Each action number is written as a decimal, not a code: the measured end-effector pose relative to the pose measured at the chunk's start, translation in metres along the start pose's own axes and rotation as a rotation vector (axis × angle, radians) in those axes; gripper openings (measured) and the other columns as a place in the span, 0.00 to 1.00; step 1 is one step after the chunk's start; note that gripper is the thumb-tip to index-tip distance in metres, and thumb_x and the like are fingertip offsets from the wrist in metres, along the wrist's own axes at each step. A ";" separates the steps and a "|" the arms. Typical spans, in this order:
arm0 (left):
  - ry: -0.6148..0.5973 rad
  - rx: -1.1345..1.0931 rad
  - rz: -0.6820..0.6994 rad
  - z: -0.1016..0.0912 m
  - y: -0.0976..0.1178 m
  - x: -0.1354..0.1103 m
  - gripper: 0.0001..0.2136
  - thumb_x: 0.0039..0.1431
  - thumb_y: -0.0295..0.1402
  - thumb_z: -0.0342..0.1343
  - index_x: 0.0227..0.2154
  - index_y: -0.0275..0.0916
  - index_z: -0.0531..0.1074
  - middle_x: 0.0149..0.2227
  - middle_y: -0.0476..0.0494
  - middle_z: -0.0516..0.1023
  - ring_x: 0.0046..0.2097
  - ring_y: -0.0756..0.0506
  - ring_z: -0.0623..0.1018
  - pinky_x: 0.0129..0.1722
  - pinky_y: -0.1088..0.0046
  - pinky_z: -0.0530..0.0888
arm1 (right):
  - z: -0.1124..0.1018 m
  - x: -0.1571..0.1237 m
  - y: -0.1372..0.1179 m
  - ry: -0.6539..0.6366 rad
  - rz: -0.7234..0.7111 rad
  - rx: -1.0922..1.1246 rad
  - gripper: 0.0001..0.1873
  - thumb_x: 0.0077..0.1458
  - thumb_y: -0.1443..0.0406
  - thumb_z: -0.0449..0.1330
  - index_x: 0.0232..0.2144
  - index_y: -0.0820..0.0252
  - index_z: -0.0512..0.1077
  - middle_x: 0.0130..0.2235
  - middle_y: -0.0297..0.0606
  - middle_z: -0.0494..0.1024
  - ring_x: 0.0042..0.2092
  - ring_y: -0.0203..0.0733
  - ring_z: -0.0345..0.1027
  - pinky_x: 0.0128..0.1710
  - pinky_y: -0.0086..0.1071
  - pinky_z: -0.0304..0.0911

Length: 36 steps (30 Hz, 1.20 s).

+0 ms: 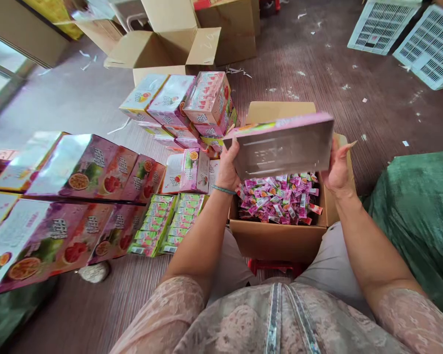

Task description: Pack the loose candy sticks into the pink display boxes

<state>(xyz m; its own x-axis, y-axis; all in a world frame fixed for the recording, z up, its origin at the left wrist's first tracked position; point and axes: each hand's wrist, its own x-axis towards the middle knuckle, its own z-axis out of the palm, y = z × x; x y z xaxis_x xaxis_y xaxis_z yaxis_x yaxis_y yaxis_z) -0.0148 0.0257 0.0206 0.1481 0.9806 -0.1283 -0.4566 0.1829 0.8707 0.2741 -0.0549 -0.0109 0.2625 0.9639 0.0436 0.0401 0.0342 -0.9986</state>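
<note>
Between my two hands is a pink printed box (280,147), tilted above an open carton (276,241). Its broad grey side is toward me, with shiny marks on it; whether that is a window or plain card I cannot tell. My left hand (229,160) grips the box's left end, thumb on the near edge. At the right end, my right hand (337,167) holds it, its fingers partly hidden behind the box. Below, the carton holds a heap of small pink and purple sachets (280,199) printed with fruit.
Left of the carton lie green trays of sachets (153,226) and stacked fruit-printed boxes (114,172). More boxes (170,101) stand behind, before an open brown carton (166,49). A green sack (421,216) is at my right; white crates (428,46) stand far right.
</note>
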 end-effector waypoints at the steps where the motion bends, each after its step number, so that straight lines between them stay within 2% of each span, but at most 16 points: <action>1: 0.029 -0.013 -0.002 -0.003 0.002 0.003 0.40 0.57 0.62 0.70 0.66 0.44 0.75 0.67 0.35 0.78 0.74 0.30 0.70 0.74 0.49 0.69 | 0.000 0.000 0.005 0.009 0.024 -0.004 0.55 0.62 0.23 0.32 0.73 0.42 0.64 0.64 0.43 0.76 0.66 0.54 0.71 0.65 0.55 0.71; 3: 0.104 -0.036 0.020 -0.008 0.007 0.009 0.37 0.65 0.65 0.59 0.65 0.42 0.75 0.68 0.36 0.77 0.74 0.31 0.69 0.73 0.48 0.70 | 0.005 0.001 0.013 0.038 0.070 -0.096 0.56 0.63 0.24 0.35 0.75 0.47 0.62 0.65 0.47 0.76 0.65 0.55 0.72 0.66 0.57 0.70; 5: 0.184 -0.045 0.063 -0.012 0.014 0.013 0.35 0.70 0.66 0.50 0.66 0.44 0.74 0.69 0.38 0.76 0.74 0.33 0.69 0.72 0.47 0.71 | 0.018 0.002 0.020 0.013 0.087 -0.320 0.56 0.63 0.24 0.42 0.75 0.53 0.62 0.66 0.51 0.74 0.67 0.57 0.69 0.70 0.59 0.64; 7: 0.240 -0.042 0.093 -0.016 0.020 0.015 0.34 0.72 0.65 0.47 0.67 0.49 0.73 0.70 0.42 0.75 0.74 0.36 0.70 0.72 0.49 0.72 | 0.038 0.004 0.029 -0.081 0.095 -0.591 0.55 0.65 0.26 0.46 0.76 0.56 0.61 0.71 0.53 0.69 0.72 0.59 0.62 0.74 0.61 0.56; 10: 0.278 -0.033 0.093 -0.022 0.027 0.016 0.32 0.73 0.64 0.45 0.68 0.52 0.71 0.70 0.45 0.75 0.74 0.38 0.71 0.71 0.53 0.73 | 0.076 0.009 0.047 -0.246 0.200 -0.933 0.54 0.67 0.28 0.47 0.80 0.52 0.55 0.79 0.53 0.54 0.79 0.67 0.46 0.75 0.67 0.50; 13: 0.285 -0.097 0.088 -0.029 0.032 0.015 0.32 0.77 0.59 0.39 0.71 0.48 0.67 0.73 0.43 0.71 0.74 0.40 0.70 0.72 0.56 0.72 | 0.115 0.003 0.065 -0.444 0.364 -1.126 0.58 0.62 0.26 0.54 0.81 0.46 0.51 0.82 0.53 0.41 0.79 0.80 0.38 0.73 0.76 0.46; 14: 0.280 -0.131 0.093 -0.031 0.034 0.015 0.32 0.78 0.57 0.37 0.72 0.45 0.66 0.74 0.41 0.69 0.74 0.40 0.69 0.73 0.55 0.71 | 0.128 -0.004 0.070 -0.534 0.375 -1.170 0.59 0.59 0.26 0.57 0.81 0.44 0.53 0.82 0.52 0.40 0.79 0.83 0.37 0.72 0.77 0.44; 16: 0.267 -0.195 0.102 -0.034 0.038 0.014 0.32 0.80 0.55 0.36 0.73 0.41 0.64 0.75 0.39 0.67 0.74 0.39 0.70 0.74 0.54 0.70 | 0.149 -0.025 0.077 -0.716 0.311 -1.230 0.58 0.55 0.27 0.64 0.78 0.41 0.60 0.81 0.50 0.45 0.78 0.84 0.39 0.72 0.78 0.43; 19: 0.265 -0.247 0.111 -0.039 0.044 0.014 0.31 0.79 0.55 0.38 0.71 0.43 0.66 0.74 0.39 0.68 0.74 0.38 0.70 0.73 0.51 0.71 | 0.169 -0.068 0.082 -0.869 0.126 -1.207 0.46 0.56 0.40 0.74 0.70 0.47 0.73 0.77 0.53 0.59 0.75 0.79 0.49 0.72 0.75 0.45; 22: 0.274 -0.258 0.117 -0.040 0.049 0.013 0.31 0.79 0.56 0.37 0.70 0.45 0.68 0.73 0.40 0.70 0.74 0.38 0.70 0.73 0.51 0.72 | 0.172 -0.100 0.085 -0.892 0.029 -1.135 0.31 0.62 0.55 0.74 0.64 0.57 0.77 0.74 0.53 0.63 0.75 0.70 0.52 0.72 0.72 0.44; 24: 0.281 -0.266 0.109 -0.038 0.052 0.011 0.32 0.79 0.56 0.35 0.72 0.44 0.67 0.74 0.40 0.69 0.74 0.38 0.69 0.72 0.51 0.73 | 0.171 -0.108 0.088 -0.896 0.030 -1.100 0.30 0.64 0.57 0.72 0.64 0.60 0.76 0.75 0.52 0.63 0.76 0.67 0.51 0.73 0.71 0.42; 28: 0.282 -0.304 0.076 -0.031 0.053 0.007 0.32 0.81 0.52 0.34 0.75 0.37 0.60 0.79 0.35 0.59 0.75 0.38 0.69 0.73 0.53 0.71 | 0.168 -0.102 0.093 -0.888 0.062 -1.016 0.34 0.59 0.53 0.75 0.62 0.63 0.77 0.74 0.52 0.65 0.76 0.67 0.51 0.73 0.73 0.39; 30: 0.265 -0.299 0.031 -0.029 0.052 0.006 0.32 0.81 0.53 0.34 0.74 0.37 0.61 0.79 0.35 0.58 0.74 0.39 0.69 0.74 0.56 0.70 | 0.163 -0.097 0.090 -0.873 0.080 -0.969 0.35 0.57 0.48 0.76 0.60 0.60 0.80 0.73 0.49 0.67 0.75 0.67 0.53 0.74 0.71 0.41; 33: 0.263 -0.267 -0.027 -0.025 0.050 0.008 0.30 0.81 0.54 0.36 0.71 0.42 0.66 0.75 0.39 0.67 0.73 0.40 0.71 0.73 0.58 0.71 | 0.143 -0.091 0.075 -0.806 0.108 -0.942 0.33 0.59 0.47 0.74 0.60 0.57 0.81 0.73 0.48 0.68 0.74 0.68 0.56 0.74 0.71 0.46; 34: 0.264 -0.268 -0.043 -0.022 0.050 0.008 0.30 0.80 0.54 0.37 0.70 0.43 0.67 0.73 0.40 0.71 0.73 0.40 0.72 0.73 0.57 0.71 | 0.133 -0.090 0.066 -0.746 0.129 -0.894 0.36 0.59 0.46 0.73 0.63 0.57 0.78 0.73 0.50 0.68 0.74 0.68 0.57 0.74 0.69 0.47; 36: 0.238 -0.296 -0.089 -0.012 0.047 0.005 0.28 0.80 0.53 0.39 0.69 0.44 0.69 0.68 0.40 0.77 0.71 0.39 0.74 0.73 0.53 0.71 | 0.115 -0.086 0.042 -0.532 0.203 -0.648 0.49 0.56 0.39 0.72 0.71 0.58 0.70 0.73 0.53 0.67 0.75 0.65 0.58 0.76 0.64 0.50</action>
<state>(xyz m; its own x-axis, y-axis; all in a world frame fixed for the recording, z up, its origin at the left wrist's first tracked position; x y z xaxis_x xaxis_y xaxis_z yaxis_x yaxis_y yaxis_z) -0.0459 0.0403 0.0547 0.0071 0.9426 -0.3337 -0.6893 0.2464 0.6813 0.1422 -0.1064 -0.0595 -0.1562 0.9360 -0.3155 0.6263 -0.1531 -0.7644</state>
